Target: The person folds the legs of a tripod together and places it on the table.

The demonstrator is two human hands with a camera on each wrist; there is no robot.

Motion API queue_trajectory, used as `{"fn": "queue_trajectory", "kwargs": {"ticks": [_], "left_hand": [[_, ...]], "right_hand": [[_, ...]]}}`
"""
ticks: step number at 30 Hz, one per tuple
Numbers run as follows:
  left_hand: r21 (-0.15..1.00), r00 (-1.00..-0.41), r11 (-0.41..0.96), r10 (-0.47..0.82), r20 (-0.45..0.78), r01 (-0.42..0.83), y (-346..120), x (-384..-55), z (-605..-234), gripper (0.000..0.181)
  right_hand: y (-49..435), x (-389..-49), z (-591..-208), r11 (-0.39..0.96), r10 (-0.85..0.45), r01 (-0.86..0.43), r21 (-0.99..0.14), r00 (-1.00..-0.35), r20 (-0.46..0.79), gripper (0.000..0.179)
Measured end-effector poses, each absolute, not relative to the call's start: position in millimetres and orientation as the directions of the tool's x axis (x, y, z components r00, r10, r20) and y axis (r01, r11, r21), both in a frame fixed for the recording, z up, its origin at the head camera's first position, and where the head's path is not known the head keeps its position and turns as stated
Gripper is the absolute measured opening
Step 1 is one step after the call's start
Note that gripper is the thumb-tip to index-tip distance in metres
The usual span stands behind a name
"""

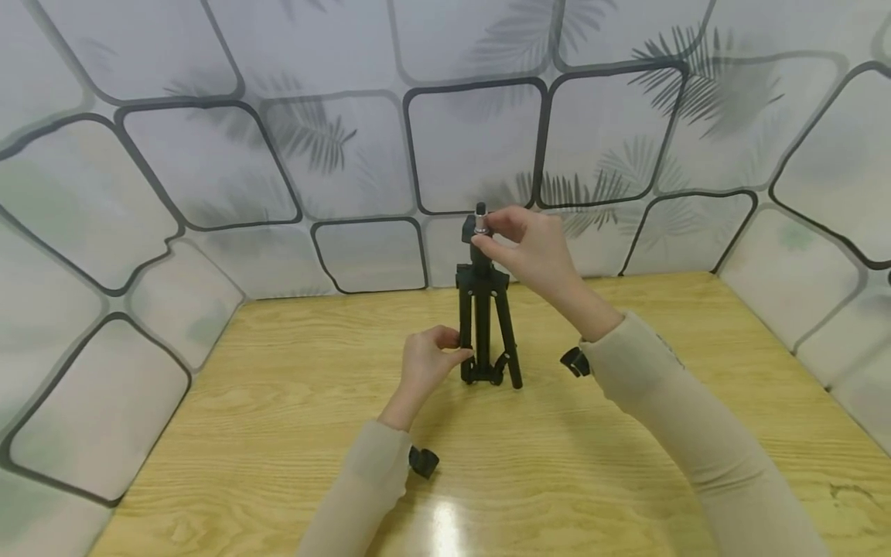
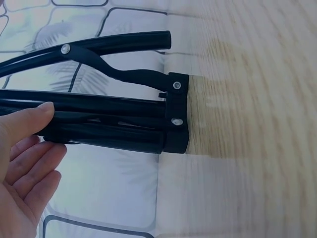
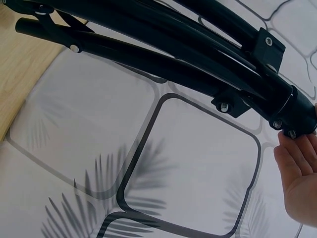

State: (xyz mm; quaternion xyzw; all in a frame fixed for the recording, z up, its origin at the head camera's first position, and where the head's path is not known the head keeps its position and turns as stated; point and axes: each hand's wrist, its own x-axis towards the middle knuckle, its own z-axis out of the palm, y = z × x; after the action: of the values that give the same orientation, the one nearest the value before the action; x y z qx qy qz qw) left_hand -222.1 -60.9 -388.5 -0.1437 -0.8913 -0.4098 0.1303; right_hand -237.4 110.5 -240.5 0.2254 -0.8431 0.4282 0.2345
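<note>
A small black tripod stands upright on the table, with a silver fitting and a black tip at its top. My right hand holds the tripod's head, thumb and fingers around the part just by the fitting. Low down, my left hand pinches the left leg between thumb and fingers. In the left wrist view the thumb lies over the dark tubes, close to the bottom bracket. One leg angles outward on the right, joined by a curved brace.
The table has a yellow wood-grain top. Behind it and at both sides rises a pale cloth backdrop with dark outlines and leaf prints. Black wrist-worn pieces show at both sleeves.
</note>
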Motion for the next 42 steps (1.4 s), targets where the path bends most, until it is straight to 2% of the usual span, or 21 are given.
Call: {"fn": "queue_trajectory", "kwargs": {"ticks": [17, 23, 32, 36, 42], "left_hand": [[0.691, -0.916, 0.615, 0.149, 0.373, 0.381, -59, -225, -392, 0.027], [0.732, -0.936, 0.587, 0.167, 0.309, 0.347, -59, -226, -389, 0.027], [0.788, -0.96, 0.549, 0.199, 0.198, 0.277, -54, -229, -387, 0.028], [0.795, -0.962, 0.544, 0.186, 0.198, 0.269, -55, -228, -387, 0.027], [0.794, -0.963, 0.546, 0.181, 0.2, 0.268, -58, -227, -386, 0.027]], "right_hand": [[108, -239, -242, 0.53, -0.185, -0.589, -0.611, -0.783, 0.594, 0.028], [109, -242, -244, 0.507, -0.178, -0.588, -0.63, -0.787, 0.591, 0.028], [118, -242, -259, 0.36, -0.146, -0.55, -0.754, -0.831, 0.537, 0.042], [124, -238, -271, 0.346, -0.165, -0.552, -0.758, -0.832, 0.53, 0.048], [134, -230, -294, 0.403, -0.2, -0.528, -0.748, -0.848, 0.491, 0.051]]}}
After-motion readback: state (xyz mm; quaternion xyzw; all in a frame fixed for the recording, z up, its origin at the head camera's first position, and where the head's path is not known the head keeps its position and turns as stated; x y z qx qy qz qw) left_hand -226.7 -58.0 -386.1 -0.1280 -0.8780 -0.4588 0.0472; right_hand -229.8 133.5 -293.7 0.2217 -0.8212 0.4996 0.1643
